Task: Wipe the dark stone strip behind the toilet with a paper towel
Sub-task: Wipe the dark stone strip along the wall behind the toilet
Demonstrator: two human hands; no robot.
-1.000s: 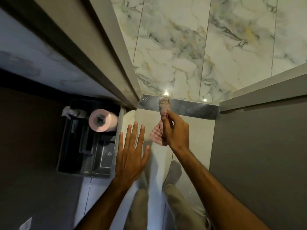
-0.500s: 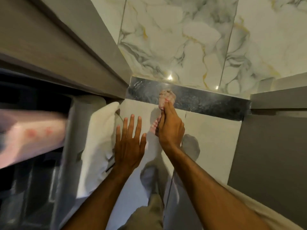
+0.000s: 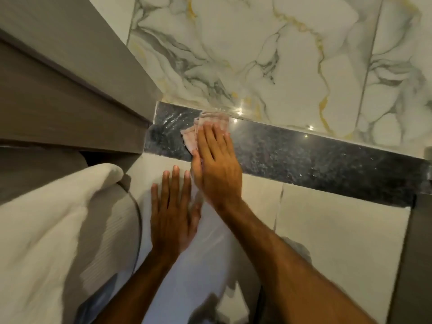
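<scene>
A white towel (image 3: 58, 218) lies folded at the left edge. Beside it the left hand (image 3: 171, 213) rests flat on the pale tile (image 3: 257, 197), fingers straight and holding nothing. Just to the right, a crumpled pinkish paper towel (image 3: 190, 140) sits on the left part of the dark stone strip (image 3: 315, 157), pinned under the straight fingers of the right hand (image 3: 216, 164) (pressing, not clutching). The strip runs on rightward below the veined marble wall (image 3: 280, 54).

Head view, facing down, near stone strip (image 3: 304, 160)
</scene>
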